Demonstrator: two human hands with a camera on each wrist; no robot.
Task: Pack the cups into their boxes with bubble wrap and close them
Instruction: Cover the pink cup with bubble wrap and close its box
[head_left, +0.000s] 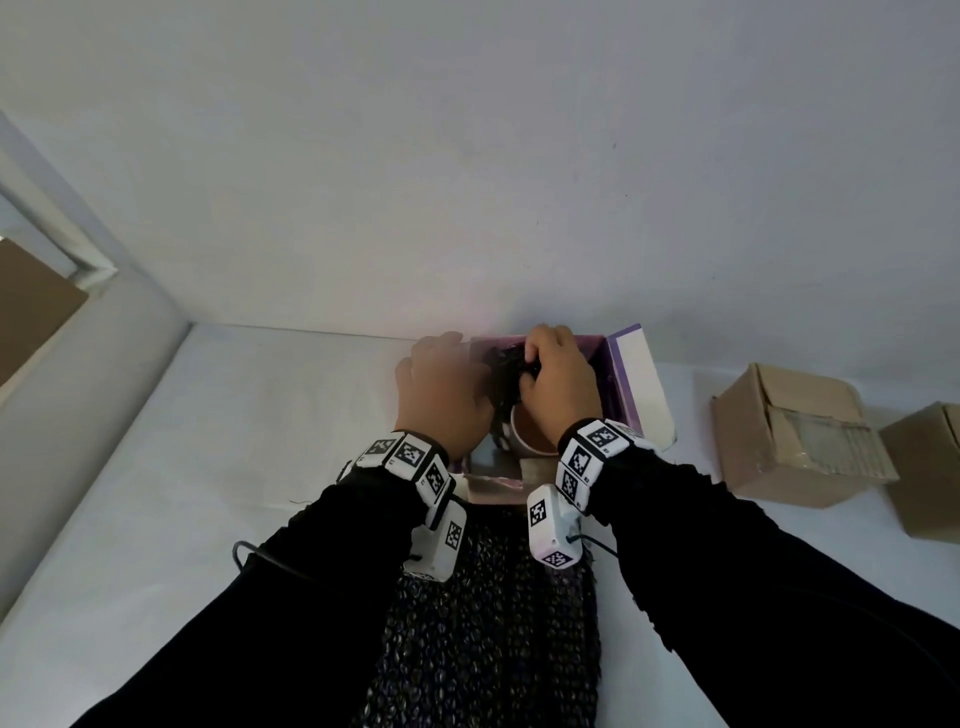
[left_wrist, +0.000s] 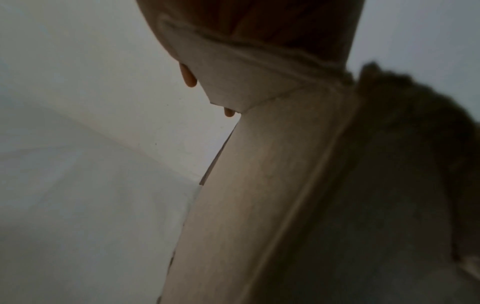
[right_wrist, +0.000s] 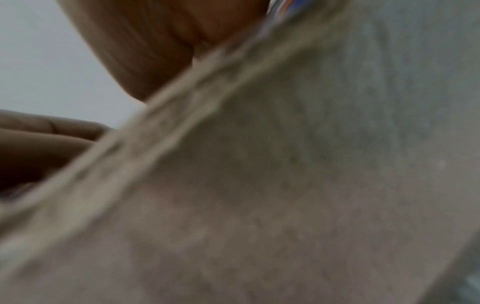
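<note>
The right hand (head_left: 558, 384) was reaching down into the open purple box (head_left: 618, 384), its fingers curled round a bunched end of the dark bubble wrap (head_left: 506, 371) and pinching it just above the cup (head_left: 524, 439). The left hand (head_left: 441, 389) lay over the box's left wall; in the left wrist view its fingertips (left_wrist: 188, 77) poked out past the edge of a folded cardboard flap (left_wrist: 246, 78), so the hand was wrapped over that flap and gripping it. The right wrist view was blurred, showing only a close cardboard edge (right_wrist: 182, 86) with the hand's fingers (right_wrist: 46, 133) behind it.

The cup sat inside the box near its front wall, a pale rim with a brownish inside showing between the two wrists; I could not tell whether it stood upright or leaned. The bubble wrap ran from inside the box over its front edge and down along the white table (head_left: 208, 441) toward the person, between the black sleeves (head_left: 779, 597). The box's right flap (head_left: 647, 384) stood open, tilted outward.

Both wrists wore bands of white blocks with black-and-white markers (head_left: 410, 457). To the right, well apart from the purple box, sat a brown cardboard box (head_left: 789, 441) with tape on its top, and just beside it a second brown box (head_left: 930, 467) cut off by the picture's edge
</note>
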